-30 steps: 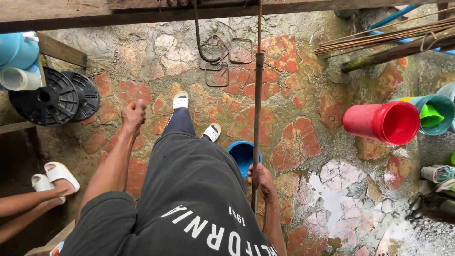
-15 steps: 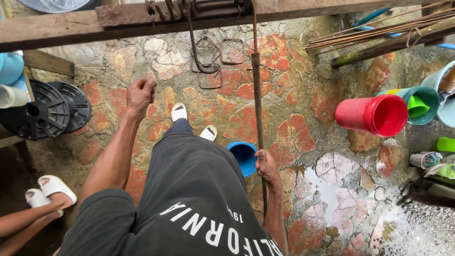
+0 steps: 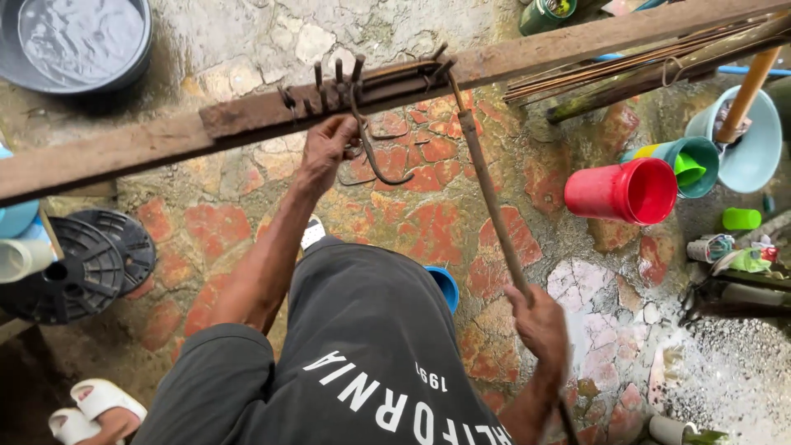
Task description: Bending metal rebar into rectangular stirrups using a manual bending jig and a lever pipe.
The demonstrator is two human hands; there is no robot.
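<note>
Steel rod (image 3: 492,203) clasped in right hand (image 3: 540,324); left hand (image 3: 327,146) grips hook (image 3: 372,156); basin (image 3: 76,43) holds water.

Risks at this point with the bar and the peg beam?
1. The left hand sits right at the bent steel by the pegs; fingers may get pinched if the bar swings.
2. The right hand grips the long bar low; it might slip off the pegs.
3. The stone floor looks wet, so footing may slip.
</note>
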